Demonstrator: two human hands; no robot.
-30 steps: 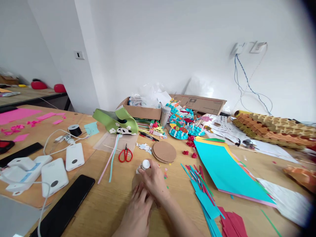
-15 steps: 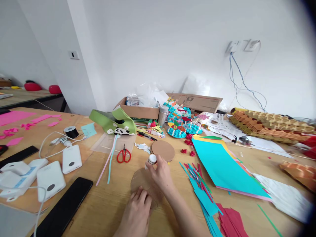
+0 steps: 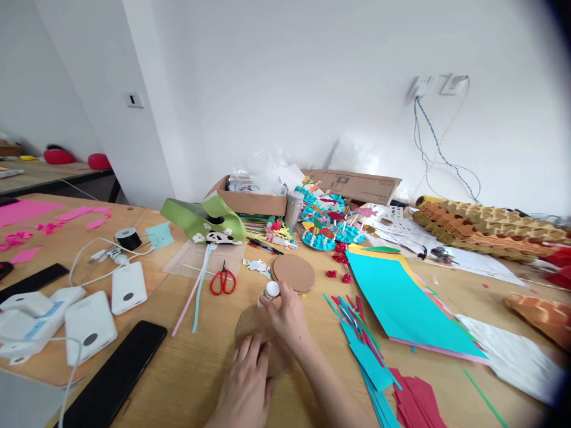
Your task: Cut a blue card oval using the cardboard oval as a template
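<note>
A round piece of brown cardboard [image 3: 250, 318] lies on the wooden table near the middle front. My left hand [image 3: 247, 368] rests on its lower left part, fingers pressed down close together. My right hand [image 3: 285, 312] is over the upper right of the same disc, its fingers closed around a small white-capped bottle [image 3: 272, 290] at the disc's far edge. Just beyond lie stacked cardboard discs [image 3: 294, 272]. To the left are red-handled scissors [image 3: 223, 280] and silvery cut-outs [image 3: 257, 265].
Cyan paper sheets [image 3: 414, 303] and coloured strips [image 3: 363, 333] lie to the right. A green felt band [image 3: 209, 220], a cardboard box [image 3: 254, 202] and a glitter jar [image 3: 293, 209] stand behind. Power banks [image 3: 128, 288] and a black phone-like slab [image 3: 116, 371] are on the left.
My right hand and the bottle have shifted slightly left. My left hand has moved a little up on the disc, with its fingers flatter.
</note>
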